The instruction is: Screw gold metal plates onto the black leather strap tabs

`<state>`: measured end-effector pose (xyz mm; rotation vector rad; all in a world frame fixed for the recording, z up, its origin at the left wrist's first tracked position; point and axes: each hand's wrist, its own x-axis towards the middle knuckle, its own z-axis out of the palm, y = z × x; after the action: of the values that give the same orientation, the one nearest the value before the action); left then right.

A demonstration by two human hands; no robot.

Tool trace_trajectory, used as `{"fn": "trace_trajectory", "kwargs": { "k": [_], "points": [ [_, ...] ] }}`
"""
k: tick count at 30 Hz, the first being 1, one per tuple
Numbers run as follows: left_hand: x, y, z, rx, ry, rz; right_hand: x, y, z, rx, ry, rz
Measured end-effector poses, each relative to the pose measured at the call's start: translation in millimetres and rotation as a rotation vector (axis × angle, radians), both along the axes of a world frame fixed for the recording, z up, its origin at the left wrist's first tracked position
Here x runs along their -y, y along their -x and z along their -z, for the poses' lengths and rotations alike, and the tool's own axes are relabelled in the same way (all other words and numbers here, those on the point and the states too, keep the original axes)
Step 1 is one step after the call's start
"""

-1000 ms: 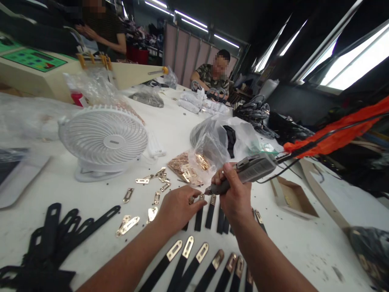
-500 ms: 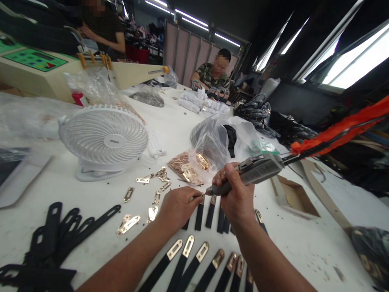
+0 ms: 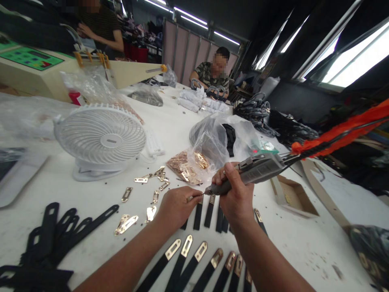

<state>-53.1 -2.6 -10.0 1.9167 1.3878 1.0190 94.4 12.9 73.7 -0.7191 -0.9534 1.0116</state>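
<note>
My right hand [image 3: 235, 194] is wrapped round a grey electric screwdriver [image 3: 249, 173], its tip pointing left and down at the gold end of a black strap [image 3: 199, 211]. My left hand [image 3: 178, 207] is closed in a pinch on that strap's gold end, right beside the tip. More black straps with gold plates [image 3: 182, 259] lie in a row in front of me. Loose gold plates [image 3: 152, 186] are scattered to the left of my hands.
A white desk fan [image 3: 100, 140] stands at the left, with a pile of plain black straps [image 3: 54, 239] near the front edge. A clear bag of gold parts [image 3: 209, 150] and a small cardboard box [image 3: 288, 194] lie behind my hands. Two people work at the table's far side.
Both hands stay on the same strap end. The screwdriver's tip has dropped slightly toward the gold plate; the view shifted a little.
</note>
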Motion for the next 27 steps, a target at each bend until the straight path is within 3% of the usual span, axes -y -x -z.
{"fn": "trace_trajectory", "kwargs": {
  "k": [14,27],
  "points": [
    [0.6,-0.6,-4.2,-0.037,0.015,0.005,2.2,1.0,0.9,-0.006,-0.007,-0.015],
    [0.4,3.7,-2.5,-0.124,-0.059,0.025,5.6,-3.0,14.6,0.177,0.032,0.046]
  ]
}}
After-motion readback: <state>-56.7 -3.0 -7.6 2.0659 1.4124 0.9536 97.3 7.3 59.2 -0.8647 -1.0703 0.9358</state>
